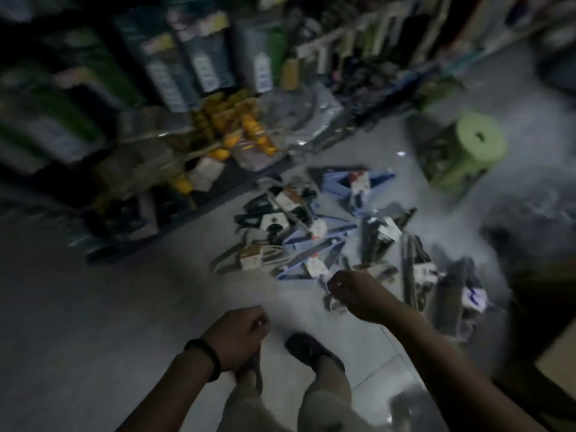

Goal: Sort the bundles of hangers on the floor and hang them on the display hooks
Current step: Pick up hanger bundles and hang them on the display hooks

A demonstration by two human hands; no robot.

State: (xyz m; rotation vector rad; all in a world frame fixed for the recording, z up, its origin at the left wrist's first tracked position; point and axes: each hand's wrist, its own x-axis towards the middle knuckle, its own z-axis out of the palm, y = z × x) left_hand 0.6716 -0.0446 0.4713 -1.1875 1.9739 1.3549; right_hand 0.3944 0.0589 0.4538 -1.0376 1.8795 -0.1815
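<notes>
Several bundles of hangers [314, 232] lie scattered on the pale tiled floor ahead of me: blue ones [343, 185], dark ones [378, 238] and light wooden-looking ones [249, 258], each with a paper label. My right hand [352, 294] hovers just over the near edge of the pile, fingers curled, with nothing clearly in it. My left hand [246, 335], with a black band on its wrist, is curled loosely above my left foot and holds nothing. The frame is dim and blurred.
A green plastic stool [467, 145] stands at the right beyond the pile. Yellow packaged goods [237, 132] and dark packs fill low shelving [140, 169] at the left. More racks [374, 35] run along the back. My sandalled feet [308, 347] are below my hands.
</notes>
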